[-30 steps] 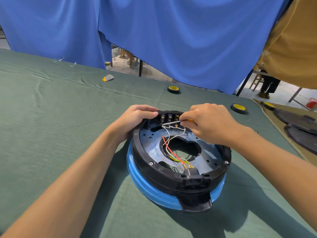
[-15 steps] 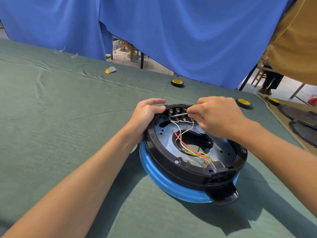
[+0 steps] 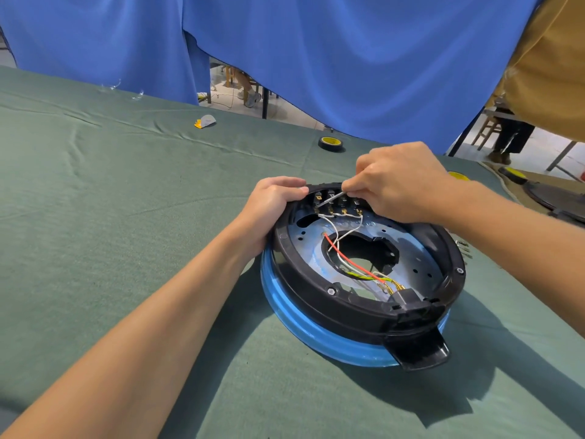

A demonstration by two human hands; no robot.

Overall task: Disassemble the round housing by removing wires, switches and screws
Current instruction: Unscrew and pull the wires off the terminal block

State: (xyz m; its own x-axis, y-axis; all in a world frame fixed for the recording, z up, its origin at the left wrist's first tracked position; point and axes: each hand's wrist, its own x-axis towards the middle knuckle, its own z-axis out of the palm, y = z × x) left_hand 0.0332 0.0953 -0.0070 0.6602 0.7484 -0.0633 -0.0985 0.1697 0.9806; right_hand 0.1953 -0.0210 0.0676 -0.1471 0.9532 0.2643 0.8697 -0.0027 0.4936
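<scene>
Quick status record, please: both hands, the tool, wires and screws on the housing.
left hand: grips the far-left rim of the round housing
right hand: pinches a thin metal tool, tip at the terminal row
wires: red wire and white wires cross the centre opening
rim screws: two visible, in place
surroundings: green cloth, tape roll beyond the housing

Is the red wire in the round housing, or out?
In. The red wire crosses the central opening of the round housing toward the black connector.
</scene>
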